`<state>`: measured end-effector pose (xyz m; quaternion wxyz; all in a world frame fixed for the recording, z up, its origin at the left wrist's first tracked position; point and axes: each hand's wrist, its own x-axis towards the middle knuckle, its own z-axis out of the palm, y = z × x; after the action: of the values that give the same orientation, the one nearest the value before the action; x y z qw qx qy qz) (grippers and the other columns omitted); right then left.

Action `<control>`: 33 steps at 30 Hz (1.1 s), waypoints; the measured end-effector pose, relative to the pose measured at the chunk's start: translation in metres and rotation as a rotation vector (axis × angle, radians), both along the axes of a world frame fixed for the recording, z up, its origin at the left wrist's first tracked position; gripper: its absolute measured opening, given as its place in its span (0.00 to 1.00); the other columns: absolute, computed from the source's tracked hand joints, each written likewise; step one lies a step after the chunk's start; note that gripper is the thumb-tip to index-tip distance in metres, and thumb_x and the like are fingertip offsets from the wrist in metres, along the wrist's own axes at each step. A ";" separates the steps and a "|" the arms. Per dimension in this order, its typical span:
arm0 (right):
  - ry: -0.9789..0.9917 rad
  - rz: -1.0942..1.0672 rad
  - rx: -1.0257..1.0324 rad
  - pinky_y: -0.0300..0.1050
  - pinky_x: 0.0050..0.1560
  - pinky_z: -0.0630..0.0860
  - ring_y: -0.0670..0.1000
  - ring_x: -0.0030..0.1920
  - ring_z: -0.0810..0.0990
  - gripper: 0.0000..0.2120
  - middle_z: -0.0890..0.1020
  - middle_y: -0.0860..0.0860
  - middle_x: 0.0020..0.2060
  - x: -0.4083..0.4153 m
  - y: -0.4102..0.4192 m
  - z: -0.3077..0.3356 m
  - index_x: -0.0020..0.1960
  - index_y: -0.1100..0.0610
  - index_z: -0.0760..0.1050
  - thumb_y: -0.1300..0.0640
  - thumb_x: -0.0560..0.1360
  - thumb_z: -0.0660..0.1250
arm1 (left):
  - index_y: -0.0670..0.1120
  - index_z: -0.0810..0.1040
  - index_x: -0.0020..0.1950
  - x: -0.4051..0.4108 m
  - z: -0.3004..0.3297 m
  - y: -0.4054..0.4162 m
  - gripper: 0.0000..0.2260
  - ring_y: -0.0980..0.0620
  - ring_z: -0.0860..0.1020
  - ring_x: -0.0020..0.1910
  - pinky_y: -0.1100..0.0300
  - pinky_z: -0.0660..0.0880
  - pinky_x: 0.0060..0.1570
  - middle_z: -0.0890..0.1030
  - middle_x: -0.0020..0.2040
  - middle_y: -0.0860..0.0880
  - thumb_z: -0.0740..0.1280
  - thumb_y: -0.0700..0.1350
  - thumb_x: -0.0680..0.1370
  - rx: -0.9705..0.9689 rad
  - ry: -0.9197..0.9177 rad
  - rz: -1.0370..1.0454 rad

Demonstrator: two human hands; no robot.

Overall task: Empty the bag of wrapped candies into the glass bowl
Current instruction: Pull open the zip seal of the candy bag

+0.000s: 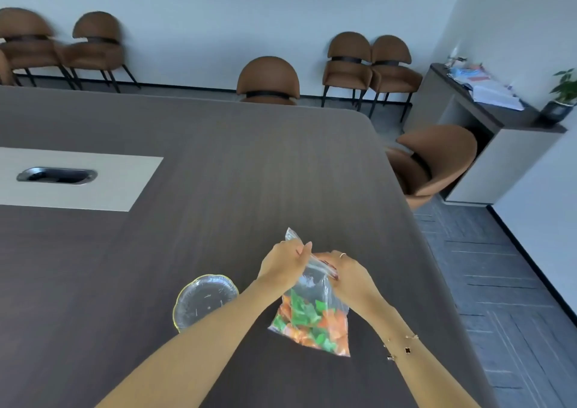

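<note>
A clear zip bag (312,295) stands upright on the dark table, its lower half full of green and orange wrapped candies (309,323). My left hand (285,261) pinches the bag's top edge on the left side. My right hand (346,270) pinches the same top edge at the red zip strip on the right. Whether the zip is parted I cannot tell. A glass bowl (204,298) with a gold scalloped rim sits on the table to the left of the bag, holding nothing; my left forearm crosses over its near right side.
The dark wooden table (218,173) has a light inset panel with a metal cable hatch (57,175) at the far left. Brown chairs (268,81) stand along its far and right edges and by the wall. A side cabinet (487,117) with papers and a plant is at the right.
</note>
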<state>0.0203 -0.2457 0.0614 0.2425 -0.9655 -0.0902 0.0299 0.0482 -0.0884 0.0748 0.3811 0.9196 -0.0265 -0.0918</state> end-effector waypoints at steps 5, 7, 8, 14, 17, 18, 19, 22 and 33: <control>0.051 0.079 -0.106 0.43 0.45 0.78 0.49 0.47 0.79 0.21 0.78 0.46 0.49 -0.019 0.003 0.013 0.64 0.45 0.72 0.60 0.74 0.66 | 0.38 0.79 0.43 -0.011 0.011 0.003 0.11 0.48 0.72 0.31 0.57 0.69 0.32 0.79 0.36 0.43 0.62 0.45 0.73 -0.069 0.080 0.063; 0.158 0.063 -0.016 0.42 0.47 0.76 0.44 0.44 0.76 0.20 0.77 0.43 0.47 -0.025 0.004 0.019 0.62 0.45 0.74 0.49 0.71 0.70 | 0.41 0.81 0.43 -0.018 0.014 0.006 0.10 0.49 0.75 0.32 0.59 0.70 0.32 0.79 0.35 0.48 0.63 0.44 0.74 -0.028 0.084 0.036; 0.200 0.037 0.069 0.41 0.47 0.75 0.43 0.42 0.76 0.19 0.78 0.43 0.47 -0.027 0.006 0.022 0.59 0.46 0.76 0.47 0.70 0.71 | 0.43 0.81 0.43 -0.021 0.014 0.008 0.09 0.48 0.77 0.34 0.59 0.71 0.33 0.81 0.37 0.48 0.63 0.45 0.75 -0.006 0.078 0.014; 0.249 -0.096 0.208 0.43 0.49 0.79 0.47 0.45 0.82 0.08 0.86 0.49 0.47 -0.032 0.017 0.027 0.50 0.53 0.83 0.53 0.75 0.67 | 0.45 0.84 0.44 -0.036 0.007 0.018 0.10 0.49 0.84 0.44 0.55 0.79 0.43 0.86 0.44 0.46 0.66 0.50 0.77 -0.018 0.082 -0.059; 0.270 -0.108 0.245 0.36 0.43 0.76 0.46 0.43 0.81 0.08 0.86 0.51 0.48 -0.036 0.020 0.027 0.50 0.55 0.84 0.55 0.75 0.67 | 0.45 0.84 0.44 -0.041 0.004 0.020 0.12 0.50 0.84 0.44 0.56 0.78 0.44 0.86 0.42 0.47 0.67 0.52 0.77 -0.061 0.075 -0.088; 0.272 -0.121 0.263 0.35 0.42 0.75 0.46 0.43 0.81 0.08 0.86 0.52 0.48 -0.038 0.021 0.027 0.49 0.55 0.84 0.55 0.75 0.67 | 0.45 0.83 0.43 -0.042 0.003 0.021 0.12 0.50 0.84 0.43 0.55 0.79 0.45 0.86 0.40 0.47 0.66 0.52 0.77 -0.075 0.079 -0.100; 0.282 -0.142 0.287 0.36 0.42 0.76 0.47 0.43 0.81 0.08 0.86 0.53 0.47 -0.039 0.021 0.026 0.48 0.55 0.84 0.55 0.75 0.67 | 0.44 0.83 0.43 -0.044 0.002 0.022 0.13 0.50 0.84 0.43 0.54 0.79 0.46 0.85 0.38 0.47 0.66 0.52 0.78 -0.091 0.085 -0.110; 0.329 -0.207 0.348 0.49 0.51 0.79 0.51 0.46 0.83 0.07 0.86 0.53 0.42 -0.041 0.020 0.023 0.40 0.52 0.84 0.55 0.73 0.68 | 0.42 0.83 0.44 -0.048 -0.001 0.024 0.14 0.46 0.84 0.43 0.51 0.79 0.46 0.83 0.36 0.49 0.64 0.51 0.79 -0.132 0.094 -0.133; 0.359 -0.238 0.291 0.34 0.32 0.71 0.41 0.33 0.77 0.10 0.82 0.44 0.34 -0.045 0.021 0.018 0.43 0.55 0.84 0.49 0.72 0.70 | 0.45 0.84 0.47 -0.053 -0.017 0.028 0.16 0.42 0.84 0.44 0.42 0.79 0.50 0.87 0.42 0.45 0.59 0.51 0.81 -0.070 0.116 -0.219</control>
<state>-0.0242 -0.2247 0.0789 0.3927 -0.9035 0.0653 0.1586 -0.0052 -0.0607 0.0577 0.4016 0.8905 -0.1078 -0.1848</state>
